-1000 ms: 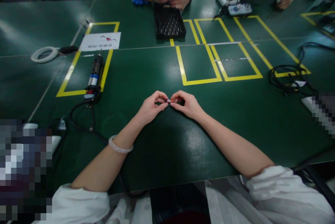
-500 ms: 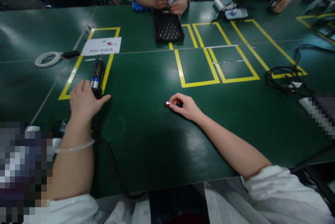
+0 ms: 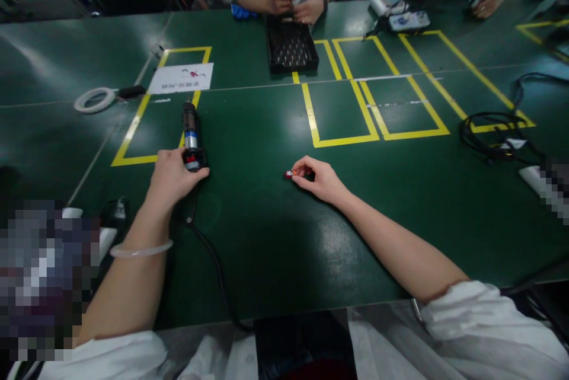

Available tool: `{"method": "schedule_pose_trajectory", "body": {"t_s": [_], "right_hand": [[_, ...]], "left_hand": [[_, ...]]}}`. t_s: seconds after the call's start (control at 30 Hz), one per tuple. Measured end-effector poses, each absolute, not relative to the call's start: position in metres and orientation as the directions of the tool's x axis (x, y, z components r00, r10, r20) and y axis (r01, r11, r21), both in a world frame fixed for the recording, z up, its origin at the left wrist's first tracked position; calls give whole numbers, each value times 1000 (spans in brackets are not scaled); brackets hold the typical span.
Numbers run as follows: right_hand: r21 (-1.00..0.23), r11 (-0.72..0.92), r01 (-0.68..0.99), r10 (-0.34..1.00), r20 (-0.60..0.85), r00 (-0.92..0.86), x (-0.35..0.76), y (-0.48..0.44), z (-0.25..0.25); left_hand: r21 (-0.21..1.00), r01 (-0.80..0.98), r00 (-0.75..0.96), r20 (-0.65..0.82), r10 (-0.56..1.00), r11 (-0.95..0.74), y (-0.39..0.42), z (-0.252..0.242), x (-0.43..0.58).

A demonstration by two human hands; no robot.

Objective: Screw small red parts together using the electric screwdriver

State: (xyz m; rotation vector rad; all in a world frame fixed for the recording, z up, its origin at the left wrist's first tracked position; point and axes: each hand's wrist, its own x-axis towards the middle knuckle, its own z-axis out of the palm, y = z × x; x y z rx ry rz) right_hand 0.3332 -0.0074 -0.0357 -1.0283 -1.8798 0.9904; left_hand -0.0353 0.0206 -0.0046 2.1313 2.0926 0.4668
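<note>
My left hand (image 3: 175,177) is closed around the rear end of a corded electric screwdriver (image 3: 190,132), thumb on one side and fingers on the other. The tool is a dark cylinder with a silver and blue band, and its thin tip points away from me. A black cord (image 3: 213,252) runs from it toward the near edge. Near the middle of the table, my right hand (image 3: 320,179) pinches a small red and white piece (image 3: 288,174) between thumb and fingertips, low over the green surface. The piece is too small to make out further.
Yellow tape outlines (image 3: 347,143) mark the green table (image 3: 249,202). A paper sign (image 3: 181,77) and a white cable coil (image 3: 94,100) lie at left. Opposite, a person works over a black tray (image 3: 292,63) of small parts. Black cables (image 3: 484,131) lie at right.
My left hand has closed more around the screwdriver and brought it to the right, off the yellow tape line. The right hand has stayed almost where it was, still pinching the small piece.
</note>
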Motion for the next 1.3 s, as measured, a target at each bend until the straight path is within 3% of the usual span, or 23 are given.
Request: {"method": "schedule_pose_trajectory", "body": {"t_s": [0.1, 0.3, 0.53, 0.9, 1.3], "right_hand": [[-872, 387, 299, 887, 264, -378, 334, -8, -35], [-829, 413, 378, 895, 292, -337, 334, -8, -37], [-779, 418, 467, 905, 313, -287, 334, -6, -41], [-565, 505, 653, 863, 329, -383, 331, -12, -39], [-678, 445, 585, 892, 280, -354, 333, -7, -42]], "left_hand": [[182, 983, -8, 121, 993, -15, 7, -3, 9], [158, 978, 125, 91, 988, -139, -16, 2, 89], [207, 935, 275, 92, 957, -288, -27, 0, 138], [195, 927, 309, 87, 947, -321, -33, 0, 147], [34, 949, 311, 85, 947, -315, -39, 9, 162]]}}
